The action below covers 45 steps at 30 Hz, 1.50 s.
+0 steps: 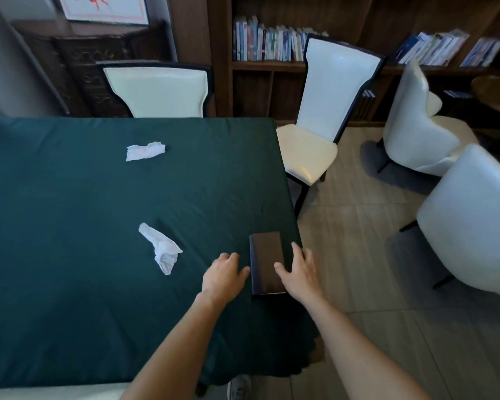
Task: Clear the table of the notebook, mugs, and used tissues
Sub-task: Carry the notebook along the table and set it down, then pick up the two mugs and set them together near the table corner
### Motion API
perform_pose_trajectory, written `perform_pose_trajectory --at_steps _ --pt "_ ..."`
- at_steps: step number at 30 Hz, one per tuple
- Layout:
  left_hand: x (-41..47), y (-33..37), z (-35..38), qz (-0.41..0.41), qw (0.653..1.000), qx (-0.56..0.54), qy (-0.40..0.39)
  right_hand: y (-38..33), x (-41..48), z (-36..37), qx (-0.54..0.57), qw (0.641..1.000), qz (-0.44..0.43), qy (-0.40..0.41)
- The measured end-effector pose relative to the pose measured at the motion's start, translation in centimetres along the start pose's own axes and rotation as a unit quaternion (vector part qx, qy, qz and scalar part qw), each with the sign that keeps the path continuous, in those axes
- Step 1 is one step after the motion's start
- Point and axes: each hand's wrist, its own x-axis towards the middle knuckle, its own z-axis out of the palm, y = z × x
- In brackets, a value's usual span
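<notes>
A dark notebook lies closed at the right edge of the table, which wears a dark green cloth. My left hand rests flat on the cloth just left of the notebook, fingers spread, thumb near its left edge. My right hand hovers over the notebook's right edge, fingers apart, thumb over the cover. One crumpled white tissue lies left of my left hand. A second crumpled tissue lies farther back. No mugs are in view.
A white-backed chair stands behind the table, another chair at its right far corner. Two rounded white armchairs stand on the tiled floor at right. A bookshelf lines the back wall.
</notes>
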Motion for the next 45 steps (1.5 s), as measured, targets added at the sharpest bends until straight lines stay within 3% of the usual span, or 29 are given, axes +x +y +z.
perform_pose_trajectory --at_steps 5,10,15,20,31,41,45 --pt "-2.9 -0.9 -3.7 0.042 0.991 0.102 0.076 -1.5 -0.9 -4.6 -0.113 0.985 -0.126 0.045" --pt "-8.4 -1.4 -7.7 0.002 0.977 0.149 0.151 -3.5 -4.4 -7.7 -0.189 0.948 -0.219 0.133" --pt "-15.8 -2.9 -9.9 -0.056 0.962 0.143 0.225 -5.9 -9.1 -7.8 -0.198 0.923 -0.296 0.143" --pt "-23.7 -6.8 -11.3 -0.135 0.940 0.126 0.288 -10.0 -14.6 -5.4 -0.189 0.903 -0.366 0.123" --pt "-36.7 -20.2 -10.9 -0.285 0.903 0.085 0.310 -23.1 -27.2 3.9 -0.165 0.846 -0.506 0.031" --pt "-45.2 -37.2 -13.8 -0.361 0.887 0.039 0.284 -37.3 -38.3 16.3 -0.160 0.804 -0.567 -0.083" --pt "-48.4 -44.8 -15.7 -0.382 0.886 0.018 0.262 -43.5 -43.1 21.3 -0.178 0.769 -0.602 -0.122"
